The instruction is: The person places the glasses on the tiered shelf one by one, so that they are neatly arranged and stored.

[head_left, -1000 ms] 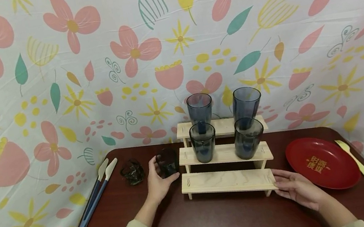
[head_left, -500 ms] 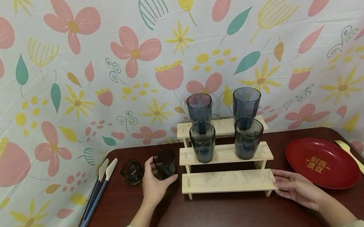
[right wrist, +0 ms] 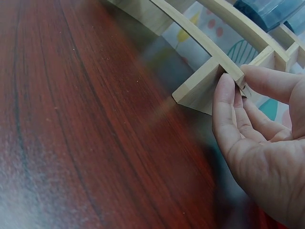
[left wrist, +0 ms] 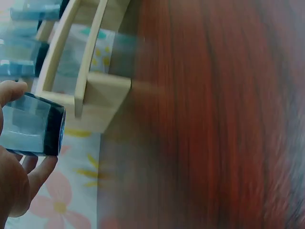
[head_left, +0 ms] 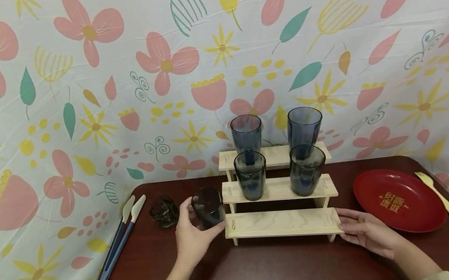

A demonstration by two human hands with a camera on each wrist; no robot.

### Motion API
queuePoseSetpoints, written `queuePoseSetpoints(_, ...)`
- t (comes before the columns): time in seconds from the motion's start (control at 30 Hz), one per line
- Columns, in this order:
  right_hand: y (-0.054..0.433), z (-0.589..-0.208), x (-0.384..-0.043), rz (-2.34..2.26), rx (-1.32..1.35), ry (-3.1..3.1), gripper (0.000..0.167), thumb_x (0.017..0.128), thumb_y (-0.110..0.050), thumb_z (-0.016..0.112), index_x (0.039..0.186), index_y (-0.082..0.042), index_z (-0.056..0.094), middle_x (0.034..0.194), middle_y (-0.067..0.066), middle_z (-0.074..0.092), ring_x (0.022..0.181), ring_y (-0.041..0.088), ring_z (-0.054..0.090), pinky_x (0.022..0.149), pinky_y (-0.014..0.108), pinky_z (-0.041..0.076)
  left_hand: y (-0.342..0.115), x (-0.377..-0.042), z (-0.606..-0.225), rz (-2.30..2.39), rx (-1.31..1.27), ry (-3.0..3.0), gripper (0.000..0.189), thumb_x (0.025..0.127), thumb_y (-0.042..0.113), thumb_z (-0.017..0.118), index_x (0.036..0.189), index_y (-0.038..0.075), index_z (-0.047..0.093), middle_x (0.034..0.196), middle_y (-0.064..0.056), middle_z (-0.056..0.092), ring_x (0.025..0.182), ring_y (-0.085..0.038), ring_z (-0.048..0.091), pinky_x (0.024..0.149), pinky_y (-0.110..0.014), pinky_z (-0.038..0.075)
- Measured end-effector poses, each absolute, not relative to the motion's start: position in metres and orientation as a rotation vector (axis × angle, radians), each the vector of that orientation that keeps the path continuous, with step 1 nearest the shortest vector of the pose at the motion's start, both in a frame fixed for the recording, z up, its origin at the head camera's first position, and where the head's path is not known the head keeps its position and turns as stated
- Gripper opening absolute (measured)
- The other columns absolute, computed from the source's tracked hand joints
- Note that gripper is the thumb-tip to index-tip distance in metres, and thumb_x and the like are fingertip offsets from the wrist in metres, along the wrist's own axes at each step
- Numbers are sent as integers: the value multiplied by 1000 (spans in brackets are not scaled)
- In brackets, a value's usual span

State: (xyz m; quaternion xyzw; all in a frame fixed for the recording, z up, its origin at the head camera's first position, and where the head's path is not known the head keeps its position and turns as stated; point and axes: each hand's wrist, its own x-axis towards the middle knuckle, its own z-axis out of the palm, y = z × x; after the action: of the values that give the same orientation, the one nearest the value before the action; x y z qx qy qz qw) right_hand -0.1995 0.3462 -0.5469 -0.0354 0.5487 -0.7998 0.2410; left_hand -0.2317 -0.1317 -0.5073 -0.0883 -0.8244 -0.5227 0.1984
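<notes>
My left hand (head_left: 193, 238) grips a short dark tinted glass (head_left: 208, 207) just left of a three-step wooden rack (head_left: 282, 223). In the left wrist view the glass (left wrist: 28, 125) is off the table, with thumb and fingers (left wrist: 43, 171) on its sides. My right hand (head_left: 371, 234) pinches the right end of the rack's lowest board; the right wrist view has the thumb (right wrist: 271, 83) on one face and fingers on the other. Two shorter glasses, one of them the left glass (head_left: 251, 177), stand on the middle step. Two taller blue-grey glasses, including the right one (head_left: 305, 125), stand on the top step.
A dark glassy object (head_left: 164, 212) sits on the table (head_left: 263, 275) left of my left hand. Two blue-handled knives (head_left: 121, 242) lie at the left edge. At right are a red plate (head_left: 420, 207) and a yellow fork (head_left: 440, 196). A flowered cloth (head_left: 113, 104) hangs behind.
My left hand first shifts slightly left with the glass, then brings it back right and nearer, off the table beside the lowest step. The right hand stays on the rack.
</notes>
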Motion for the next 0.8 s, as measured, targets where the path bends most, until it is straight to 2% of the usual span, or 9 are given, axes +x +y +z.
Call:
queuePoseSetpoints(0.27, 349, -546, -198, -2197, -104, 1503, 37, 109, -1, 47, 139, -23, 53, 130, -5, 65, 114, 16, 66, 97, 34, 54, -98, -218, -500, -1528, -424, -2303, 98, 67, 29, 101, 147, 31, 46, 120, 0, 56, 108, -16, 64, 82, -35, 61)
queuePoseSetpoints(0.37, 349, -546, -197, -2192, -100, 1511, 38, 109, -2, 48, 142, -20, 50, 131, -5, 64, 115, 16, 66, 98, 35, 54, -85, -214, -499, -1524, -457, -2340, 98, 67, 33, 101, 147, 35, 45, 117, 4, 57, 106, -15, 63, 84, -40, 60)
queuePoseSetpoints(0.5, 347, -545, -198, -2181, -78, 1541, 46, 109, -3, 49, 154, -9, 38, 131, -4, 64, 115, 17, 66, 98, 36, 54, -66, -212, -499, -1531, -488, -2372, 98, 65, 37, 101, 146, 38, 47, 114, 8, 63, 106, -12, 62, 89, -47, 56)
queuePoseSetpoints(0.63, 346, -545, -198, -2167, -56, 1572, 55, 109, -3, 50, 159, -2, 27, 131, -4, 63, 116, 17, 65, 98, 36, 54, -45, -211, -500, -1631, -523, -2372, 98, 65, 35, 102, 148, 35, 48, 117, 5, 63, 102, -10, 65, 84, -37, 59)
queuePoseSetpoints(0.8, 344, -544, -197, -2172, -42, 1572, 54, 108, -2, 52, 158, -4, 30, 131, -4, 63, 116, 17, 65, 98, 37, 54, -17, -210, -500, -1693, -594, -2376, 100, 66, 31, 101, 150, 28, 46, 120, -2, 60, 90, -8, 68, 75, -27, 59)
